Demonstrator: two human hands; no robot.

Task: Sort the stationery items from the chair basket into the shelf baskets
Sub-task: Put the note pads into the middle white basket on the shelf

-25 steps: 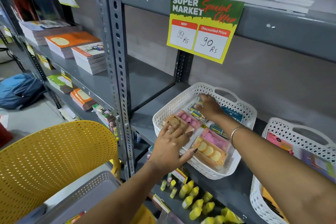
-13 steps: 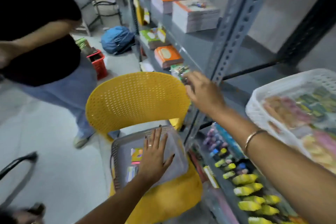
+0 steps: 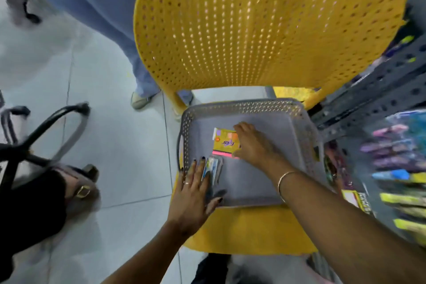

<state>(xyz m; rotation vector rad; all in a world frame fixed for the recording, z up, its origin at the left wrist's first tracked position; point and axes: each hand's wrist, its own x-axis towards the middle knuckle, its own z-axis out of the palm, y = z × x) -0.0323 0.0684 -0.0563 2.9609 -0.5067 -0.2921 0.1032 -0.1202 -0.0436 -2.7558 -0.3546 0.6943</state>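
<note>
Both hands in the grey basket (image 3: pixel 244 108) on the yellow chair (image 3: pixel 265 30).
Left hand (image 3: pixel 193 188) lies spread on small blue-white packs (image 3: pixel 212 167); right hand (image 3: pixel 252 143), fingers loosely curled, touches the yellow pack (image 3: pixel 224 142).

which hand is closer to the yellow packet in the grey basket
Right. The right hand rests on the yellow packet, covering its right edge. The left hand lies apart, at the grey basket's near-left corner on a small blue-and-white pack.

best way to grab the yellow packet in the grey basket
The yellow packet lies flat on the floor of the grey basket, on a pink one. Come from above and pinch its bare left edge, thumb under, fingers on top; the right hand already covers its right side.
</note>
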